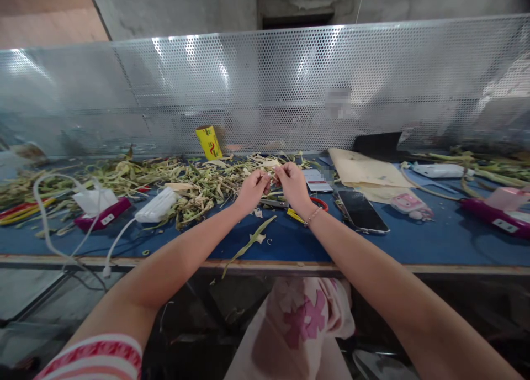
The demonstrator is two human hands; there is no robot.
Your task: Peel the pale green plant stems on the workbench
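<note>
Both hands are positioned over the middle of the blue table, well back from its front edge. The left hand and the right hand are held close together, with fingers curled and thumbs bent in toward the fingertips. Whether anything is grasped by either cannot be told; the detail there is too small.

The dried plant matter is heaped along the rear half of the table, toward its left end, and its near side is reached by the left hand. Scissors with red and yellow handles are partly covered by the right wrist. A leaf strip is laid askew, its lower tip projecting past the front edge.

A yellow box is tilted near the rear edge, before the perforated panel. Nearer the right end, a phone is laid flat, with brown paper spread behind it.
</note>
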